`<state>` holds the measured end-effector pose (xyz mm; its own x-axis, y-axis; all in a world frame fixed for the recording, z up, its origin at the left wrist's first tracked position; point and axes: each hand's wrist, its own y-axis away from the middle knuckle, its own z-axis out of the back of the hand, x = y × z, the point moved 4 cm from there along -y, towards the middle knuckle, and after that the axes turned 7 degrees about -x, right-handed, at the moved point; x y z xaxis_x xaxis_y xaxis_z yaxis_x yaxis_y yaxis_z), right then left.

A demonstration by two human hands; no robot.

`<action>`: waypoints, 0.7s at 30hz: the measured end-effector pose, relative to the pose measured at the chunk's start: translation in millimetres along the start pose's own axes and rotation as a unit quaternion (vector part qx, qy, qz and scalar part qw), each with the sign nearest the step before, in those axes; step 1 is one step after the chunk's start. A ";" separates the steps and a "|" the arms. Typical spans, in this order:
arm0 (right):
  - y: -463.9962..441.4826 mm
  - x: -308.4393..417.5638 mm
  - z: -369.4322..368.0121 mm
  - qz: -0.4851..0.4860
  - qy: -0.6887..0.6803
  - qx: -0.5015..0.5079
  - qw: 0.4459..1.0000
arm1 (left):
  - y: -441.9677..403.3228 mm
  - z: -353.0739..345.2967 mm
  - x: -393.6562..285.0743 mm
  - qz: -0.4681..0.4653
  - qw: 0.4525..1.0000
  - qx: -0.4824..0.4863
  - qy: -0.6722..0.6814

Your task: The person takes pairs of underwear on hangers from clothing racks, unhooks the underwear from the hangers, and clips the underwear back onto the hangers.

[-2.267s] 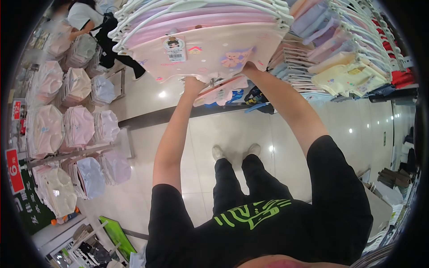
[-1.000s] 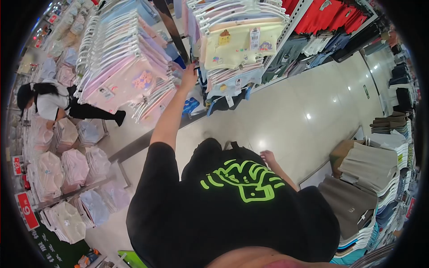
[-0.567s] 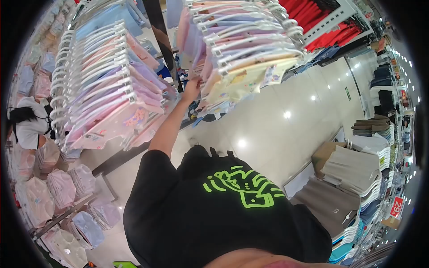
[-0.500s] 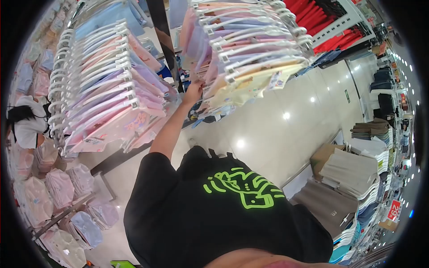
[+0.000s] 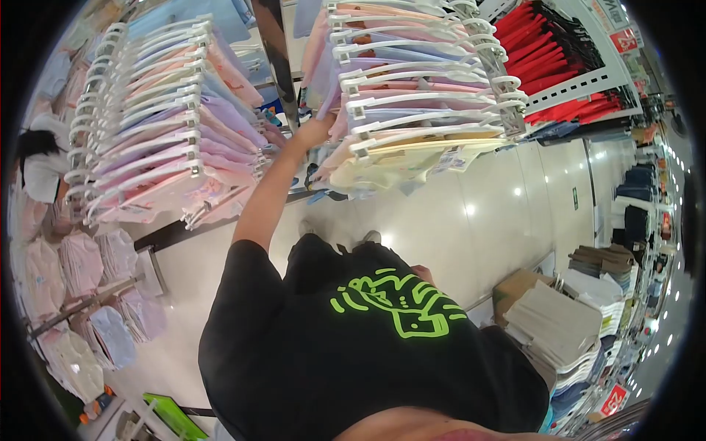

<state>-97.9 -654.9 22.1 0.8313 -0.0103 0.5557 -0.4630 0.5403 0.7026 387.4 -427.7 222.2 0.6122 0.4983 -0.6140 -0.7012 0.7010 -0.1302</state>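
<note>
My left hand (image 5: pixel 316 132) reaches forward to the lower edges of pastel garments (image 5: pixel 382 87) on white hangers, on the middle rack. Its fingertips go in among the cloth, so their grip is hidden. At the near end of that row hangs a pale yellow garment (image 5: pixel 412 163) with a small tag, just right of the hand. Left of my forearm is a second row of pink, lilac and blue garments (image 5: pixel 220 132) on white hangers. Only a small part of my right hand (image 5: pixel 423 274) shows past the edge of my black shirt, its fingers mostly hidden.
A dark upright post (image 5: pixel 273 51) stands between the two rows. Red garments (image 5: pixel 533 59) hang on a white rack at the upper right. Grey-beige clothes (image 5: pixel 555 323) and a cardboard box (image 5: pixel 515 294) are at the right. A person in white (image 5: pixel 44 162) is at the far left.
The view has shifted, and the racks appear slightly higher and nearer. My left hand stays at the garments, now a little deeper among them. Part of my right hand and my shoes have come into view.
</note>
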 end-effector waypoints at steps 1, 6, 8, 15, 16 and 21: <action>-4.9 -4.3 8.2 0.003 0.006 0.006 1.000 | -0.8 -1.3 5.9 0.008 1.000 -0.004 -0.002; -22.9 -22.4 53.5 -0.009 -0.057 0.020 0.998 | 6.6 -17.7 36.8 -0.010 0.996 -0.050 0.067; -26.8 -21.3 65.8 -0.005 -0.048 0.022 0.999 | 13.2 -10.5 34.8 0.009 0.997 -0.050 0.051; -39.6 -14.1 53.2 0.048 -0.046 0.053 0.996 | 48.8 -54.2 71.2 0.068 0.997 0.034 0.010; -50.4 -19.9 46.1 0.052 -0.043 0.055 0.996 | 57.8 -68.9 74.2 0.071 0.997 0.030 0.008; -121.1 -66.9 13.9 0.083 -0.003 0.113 0.990 | 137.3 -100.9 61.2 0.201 0.955 -0.216 0.020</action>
<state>-101.7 -731.3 -94.0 0.7364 0.0584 0.6740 -0.6511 0.3319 0.6826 291.7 -352.4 88.2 0.2539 0.6572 -0.7096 -0.9672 0.1774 -0.1818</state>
